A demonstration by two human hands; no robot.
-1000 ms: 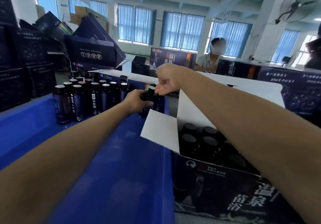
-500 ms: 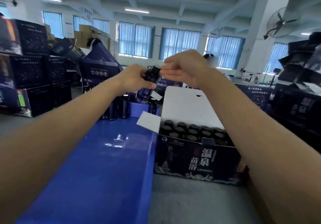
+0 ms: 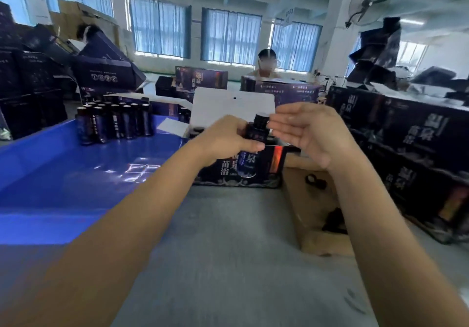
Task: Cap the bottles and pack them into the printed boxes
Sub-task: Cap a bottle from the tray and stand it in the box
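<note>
Our left hand [image 3: 228,140] gripped the dark bottle [image 3: 255,135] by its body, upright, cap [image 3: 261,120] on top, before the open printed box [image 3: 276,159]. Our right hand [image 3: 313,134], fingers straight and holding nothing, lay just right of the cap, nearer it.

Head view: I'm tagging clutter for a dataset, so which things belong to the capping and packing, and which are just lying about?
In the job: bottle held by the left hand; its cap; right hand, open beside the cap; open printed box; standing bottles on the blue tray.
Lying about: stacked boxes at right; wall fan; piled boxes at left.
</note>
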